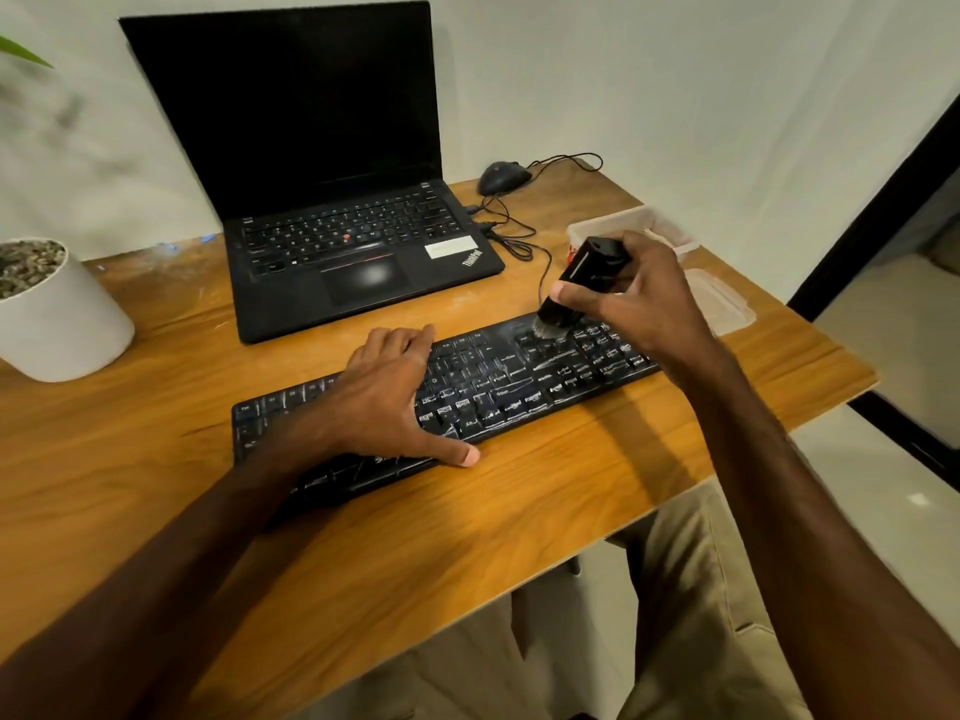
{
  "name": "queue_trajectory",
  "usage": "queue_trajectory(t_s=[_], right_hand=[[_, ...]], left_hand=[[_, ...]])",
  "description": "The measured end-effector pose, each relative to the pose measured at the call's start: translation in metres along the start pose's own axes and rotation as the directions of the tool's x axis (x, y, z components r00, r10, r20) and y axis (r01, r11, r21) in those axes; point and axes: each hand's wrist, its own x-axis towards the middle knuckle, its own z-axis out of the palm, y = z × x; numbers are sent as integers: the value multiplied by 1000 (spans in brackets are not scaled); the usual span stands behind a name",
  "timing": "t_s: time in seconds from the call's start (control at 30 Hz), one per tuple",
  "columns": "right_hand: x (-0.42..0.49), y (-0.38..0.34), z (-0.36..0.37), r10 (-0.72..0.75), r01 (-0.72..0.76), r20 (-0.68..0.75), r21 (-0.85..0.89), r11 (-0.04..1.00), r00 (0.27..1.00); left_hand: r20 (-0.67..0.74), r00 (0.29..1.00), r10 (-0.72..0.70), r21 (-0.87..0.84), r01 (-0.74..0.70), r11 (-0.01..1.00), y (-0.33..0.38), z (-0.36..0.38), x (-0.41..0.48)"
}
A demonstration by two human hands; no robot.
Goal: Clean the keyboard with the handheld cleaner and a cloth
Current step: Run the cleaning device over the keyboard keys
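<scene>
Head view. Far left, a white pot (62,314) of pebbles sat at the left edge of the desk (363,522). A shut-off laptop (332,200) stood open toward the back edge.

The left hand (384,392) lay palm down across the middle of the keyboard (498,392), fingers spread and relaxed, thumb out at the near rim. It was holding nothing, just pinning the board. Whether the fingertips hooked the far rim could not be told. The keyboard lay slanted near the front edge, keys streaked pale with dust.

A mouse (501,178) and its cable sat at the back edge. The cleaner (587,272) was tilted, with its brush tip (551,331) touching keys on the right part of the board. The right hand (639,298) was wrapped tight round the cleaner's body, thumb along the near side. A clear tub (639,223) sat behind that hand near the back right corner, and its lid (722,304) lay at the right edge. No cloth was in view.

Handling, as a judgement:
- The keyboard looked light, stiff and prone to sliding, so it was best held flat from above, with loose keycaps the weak spot.
- The cleaner looked light and rigid, gripped mid-body, with soft bristles.

The desk was smooth wood grain with a few scuffs. Behind it were plain pale walls, with a tiled floor below and a dark frame at the right.
</scene>
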Motion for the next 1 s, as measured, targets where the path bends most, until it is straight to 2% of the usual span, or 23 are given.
queue_trajectory(t_s=[0.1, 0.2, 0.37, 0.43, 0.5, 0.53, 0.67, 0.73, 0.8, 0.83, 0.93, 1.0], right_hand=[[0, 1, 12, 44, -57, 124, 105, 993, 991], [-1, 8, 28, 21, -24, 182, 12, 1000, 983], [14, 10, 8, -104, 105, 21, -331, 938, 994], [15, 12, 3, -107, 113, 36, -295, 949, 994], [9, 15, 8, -42, 67, 155, -159, 985, 987], [7, 18, 11, -33, 60, 172, -152, 986, 985], [15, 18, 4, -123, 119, 14, -373, 920, 992], [16, 14, 4, -117, 125, 44, -319, 940, 992], [12, 15, 9, -67, 99, 149, -215, 972, 987], [11, 17, 9, -61, 95, 152, -228, 969, 986], [16, 18, -2, -71, 79, 35, -353, 932, 997], [18, 16, -11, -89, 81, -5, -344, 935, 996]], left_hand=[[-36, 999, 21, 29, -20, 999, 25, -6, 16], [-9, 999, 39, 66, -38, 997, 39, -11, 32], [12, 999, 31, 122, -33, 992, 37, -13, 36], [22, 999, 29, 145, -32, 989, 38, -13, 36], [24, 999, 29, 164, -33, 986, 39, -14, 37], [24, 999, 29, 170, -33, 985, 39, -14, 38], [20, 999, 37, 182, -40, 983, 38, -14, 38], [17, 999, 41, 179, -43, 983, 37, -13, 39], [10, 999, 44, 174, -45, 984, 37, -12, 38], [7, 999, 44, 172, -45, 984, 37, -13, 39], [-3, 999, 50, 178, -49, 983, 38, -12, 39], [-10, 999, 52, 183, -50, 982, 37, -12, 39]])
